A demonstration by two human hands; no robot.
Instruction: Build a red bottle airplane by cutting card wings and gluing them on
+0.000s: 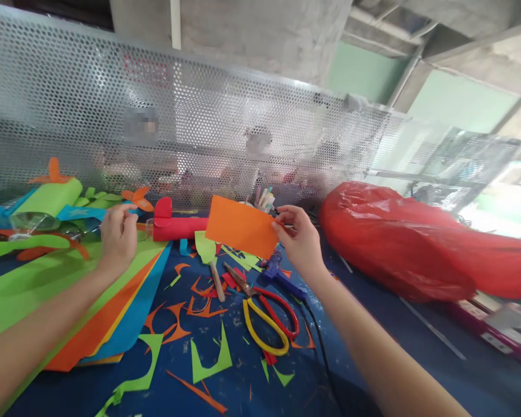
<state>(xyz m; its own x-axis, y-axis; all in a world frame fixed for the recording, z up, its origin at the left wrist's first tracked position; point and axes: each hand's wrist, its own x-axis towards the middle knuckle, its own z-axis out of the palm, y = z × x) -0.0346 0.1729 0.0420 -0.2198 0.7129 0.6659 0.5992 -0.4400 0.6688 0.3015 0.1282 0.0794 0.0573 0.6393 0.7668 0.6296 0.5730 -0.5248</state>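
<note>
My right hand (pixel 297 237) pinches the right edge of an orange paper rectangle (pixel 242 226), which is raised above the table. My left hand (pixel 119 234) is lifted over the coloured sheets on the left, its fingers curled; whether anything is between them is hidden. Just right of it lies a red paper tube (pixel 180 228) with a rounded red fin, its right end behind the orange paper. Below the orange paper are scissors (pixel 273 321) with one red and one yellow handle, a blue glue gun (pixel 282 277) and a wooden stick (pixel 217 282).
Green, orange, yellow and blue sheets (pixel 125 313) lie stacked on the left, below finished paper pieces (pixel 47 201). Cut scraps (pixel 211 356) cover the blue table (pixel 165 382). A big red plastic bag (pixel 399 243) sits right. Behind stands a perforated metal screen (pixel 217 121), with people beyond.
</note>
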